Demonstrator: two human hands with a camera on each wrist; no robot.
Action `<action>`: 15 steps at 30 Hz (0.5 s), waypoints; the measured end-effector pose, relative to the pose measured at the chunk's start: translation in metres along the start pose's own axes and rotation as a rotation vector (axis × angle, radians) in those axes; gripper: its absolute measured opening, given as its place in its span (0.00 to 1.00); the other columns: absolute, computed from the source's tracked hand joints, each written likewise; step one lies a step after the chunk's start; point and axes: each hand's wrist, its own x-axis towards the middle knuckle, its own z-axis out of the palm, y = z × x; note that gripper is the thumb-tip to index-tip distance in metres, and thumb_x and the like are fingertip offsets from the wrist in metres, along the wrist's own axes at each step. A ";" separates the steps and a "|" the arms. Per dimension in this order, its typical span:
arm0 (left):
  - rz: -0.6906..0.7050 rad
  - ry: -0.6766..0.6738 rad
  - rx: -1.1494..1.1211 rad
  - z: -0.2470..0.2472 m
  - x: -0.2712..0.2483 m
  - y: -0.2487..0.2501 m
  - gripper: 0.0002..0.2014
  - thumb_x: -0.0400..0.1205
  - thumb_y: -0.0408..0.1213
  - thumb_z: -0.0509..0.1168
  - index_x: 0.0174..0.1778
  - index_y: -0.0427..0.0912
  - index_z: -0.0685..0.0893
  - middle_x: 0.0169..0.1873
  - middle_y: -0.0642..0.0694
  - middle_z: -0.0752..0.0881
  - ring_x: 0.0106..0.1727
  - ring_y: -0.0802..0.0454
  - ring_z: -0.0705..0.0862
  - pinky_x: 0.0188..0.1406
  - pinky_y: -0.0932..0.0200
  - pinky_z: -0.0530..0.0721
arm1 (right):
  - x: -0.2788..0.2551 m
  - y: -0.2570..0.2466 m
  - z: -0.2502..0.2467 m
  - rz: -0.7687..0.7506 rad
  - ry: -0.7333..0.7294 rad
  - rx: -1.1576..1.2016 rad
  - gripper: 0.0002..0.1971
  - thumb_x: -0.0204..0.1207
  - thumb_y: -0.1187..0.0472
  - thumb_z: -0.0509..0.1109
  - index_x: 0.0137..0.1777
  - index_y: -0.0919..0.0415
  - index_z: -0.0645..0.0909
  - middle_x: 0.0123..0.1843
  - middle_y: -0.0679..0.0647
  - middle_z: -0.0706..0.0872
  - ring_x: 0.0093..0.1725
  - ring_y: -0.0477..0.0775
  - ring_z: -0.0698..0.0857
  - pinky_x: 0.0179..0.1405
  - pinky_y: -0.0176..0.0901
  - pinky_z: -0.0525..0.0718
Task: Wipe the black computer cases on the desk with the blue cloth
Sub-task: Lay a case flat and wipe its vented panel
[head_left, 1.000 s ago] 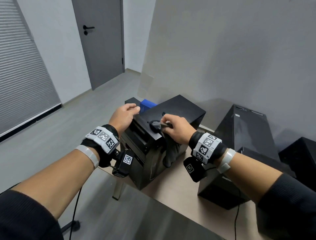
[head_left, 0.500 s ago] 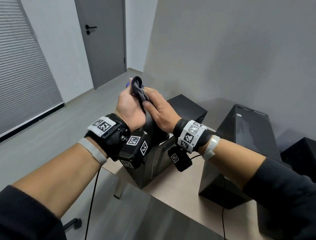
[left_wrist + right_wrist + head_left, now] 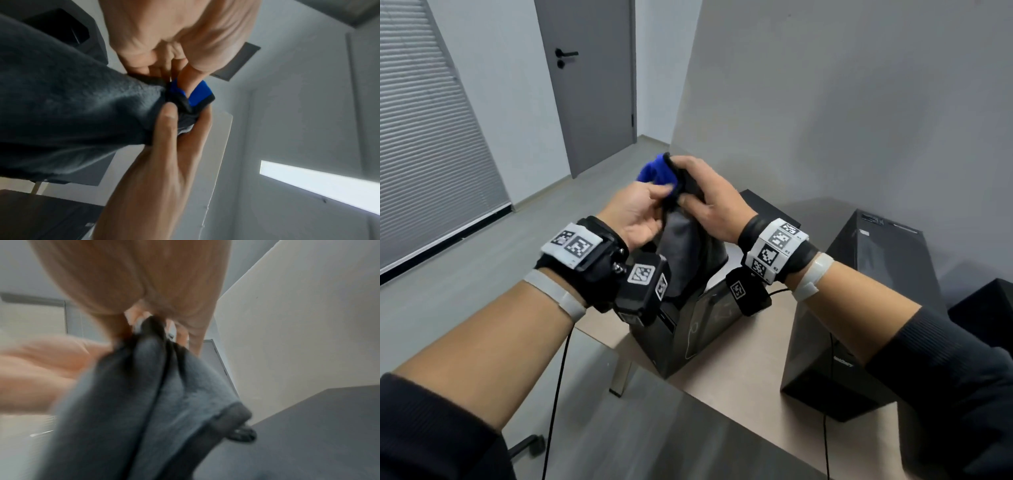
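Observation:
Both hands hold one cloth up in the air above the left black computer case point(image 3: 698, 325). The cloth's grey side point(image 3: 688, 246) hangs down between my wrists, and a blue fold point(image 3: 655, 171) sticks out at the top. My left hand point(image 3: 664, 197) pinches the upper edge with thumb and fingers; the left wrist view shows the blue fold point(image 3: 200, 92) at its fingertips point(image 3: 168, 110). My right hand point(image 3: 688, 192) grips the bunched top from the right. In the right wrist view the grey cloth point(image 3: 154, 394) drops from its fingers. A second black case point(image 3: 859, 308) stands to the right.
The cases stand on a light brown desk point(image 3: 739, 377) against a grey wall. A third black case point(image 3: 983, 308) sits at the far right edge. A darker tabletop point(image 3: 654, 445) lies in front. Beyond the desk's left end are open floor and a grey door point(image 3: 592, 85).
The right hand lifted the cloth off the left case's top, and the left hand left the case and took hold of the cloth too. The blue fold now shows at the top.

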 end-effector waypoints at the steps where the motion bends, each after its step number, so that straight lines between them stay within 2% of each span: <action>1: 0.024 -0.001 -0.027 -0.002 0.005 0.002 0.12 0.88 0.27 0.55 0.55 0.41 0.84 0.39 0.44 0.89 0.39 0.52 0.88 0.35 0.61 0.90 | -0.002 0.000 0.001 -0.016 -0.053 -0.009 0.32 0.73 0.65 0.72 0.78 0.67 0.68 0.75 0.61 0.71 0.77 0.55 0.69 0.81 0.41 0.64; 2: 0.039 -0.003 -0.001 -0.004 0.007 0.002 0.13 0.88 0.25 0.55 0.59 0.39 0.83 0.42 0.42 0.88 0.41 0.50 0.88 0.36 0.60 0.90 | -0.005 0.001 0.002 -0.014 -0.114 -0.032 0.37 0.71 0.63 0.75 0.80 0.66 0.65 0.76 0.63 0.67 0.79 0.54 0.65 0.81 0.35 0.61; 3: 0.054 -0.006 0.080 -0.006 0.009 0.001 0.13 0.86 0.23 0.57 0.61 0.37 0.82 0.43 0.40 0.87 0.42 0.49 0.87 0.35 0.59 0.90 | -0.008 0.003 0.003 0.013 -0.149 -0.067 0.39 0.69 0.63 0.77 0.79 0.64 0.66 0.74 0.62 0.68 0.77 0.53 0.67 0.78 0.32 0.64; 4: 0.062 0.001 0.200 -0.007 0.008 0.000 0.12 0.84 0.23 0.60 0.60 0.36 0.83 0.42 0.40 0.85 0.40 0.50 0.85 0.35 0.59 0.88 | -0.008 0.009 0.003 0.051 -0.134 -0.110 0.36 0.67 0.65 0.76 0.77 0.61 0.70 0.69 0.59 0.74 0.72 0.53 0.73 0.71 0.32 0.70; 6: 0.099 0.054 0.418 -0.017 0.013 -0.002 0.07 0.82 0.26 0.67 0.55 0.36 0.86 0.39 0.43 0.85 0.37 0.52 0.83 0.40 0.61 0.89 | -0.008 0.022 -0.006 0.149 0.015 -0.176 0.27 0.66 0.70 0.70 0.67 0.57 0.78 0.56 0.53 0.85 0.59 0.56 0.83 0.56 0.34 0.77; 8: 0.109 0.186 0.502 -0.036 0.020 -0.004 0.04 0.83 0.33 0.69 0.51 0.40 0.89 0.36 0.48 0.85 0.38 0.53 0.83 0.47 0.58 0.86 | -0.005 0.032 -0.015 0.252 0.200 -0.213 0.24 0.66 0.72 0.67 0.62 0.55 0.81 0.52 0.52 0.87 0.55 0.58 0.85 0.55 0.39 0.79; 9: 0.100 0.262 0.531 -0.046 0.025 -0.007 0.05 0.84 0.36 0.68 0.53 0.43 0.89 0.38 0.49 0.84 0.39 0.53 0.82 0.47 0.58 0.83 | -0.005 0.034 -0.017 0.270 0.244 -0.215 0.24 0.67 0.71 0.66 0.63 0.54 0.80 0.54 0.53 0.87 0.56 0.58 0.84 0.57 0.41 0.79; 10: 0.067 0.303 0.570 -0.052 0.027 -0.011 0.07 0.85 0.38 0.66 0.55 0.45 0.88 0.40 0.49 0.84 0.40 0.53 0.80 0.44 0.58 0.78 | -0.002 0.033 -0.012 0.266 0.230 -0.205 0.25 0.69 0.71 0.66 0.66 0.55 0.78 0.58 0.55 0.85 0.59 0.57 0.83 0.60 0.41 0.78; 11: 0.029 0.319 0.601 -0.057 0.031 -0.017 0.07 0.86 0.39 0.64 0.55 0.45 0.87 0.42 0.48 0.83 0.40 0.52 0.79 0.39 0.59 0.74 | 0.000 0.031 -0.004 0.238 0.144 -0.182 0.25 0.70 0.70 0.66 0.69 0.55 0.76 0.61 0.56 0.83 0.61 0.56 0.82 0.63 0.42 0.77; 13: -0.015 0.328 0.610 -0.062 0.034 -0.026 0.08 0.88 0.37 0.60 0.47 0.43 0.84 0.44 0.45 0.82 0.37 0.51 0.78 0.33 0.62 0.72 | 0.002 0.026 0.021 0.134 -0.185 -0.104 0.20 0.72 0.67 0.63 0.65 0.58 0.78 0.63 0.58 0.82 0.63 0.56 0.80 0.68 0.48 0.77; 14: -0.004 0.340 0.635 -0.064 0.034 -0.029 0.11 0.89 0.35 0.58 0.41 0.45 0.81 0.45 0.43 0.81 0.40 0.49 0.78 0.35 0.61 0.76 | 0.001 0.025 0.035 0.116 -0.358 -0.108 0.17 0.73 0.65 0.62 0.61 0.59 0.80 0.64 0.59 0.81 0.65 0.57 0.79 0.70 0.52 0.76; 15: 0.010 0.347 0.668 -0.068 0.039 -0.031 0.14 0.90 0.36 0.57 0.38 0.47 0.77 0.47 0.41 0.80 0.45 0.46 0.79 0.42 0.58 0.80 | -0.001 0.025 0.044 0.131 -0.480 -0.146 0.16 0.75 0.64 0.62 0.62 0.59 0.81 0.69 0.59 0.78 0.69 0.57 0.76 0.74 0.52 0.73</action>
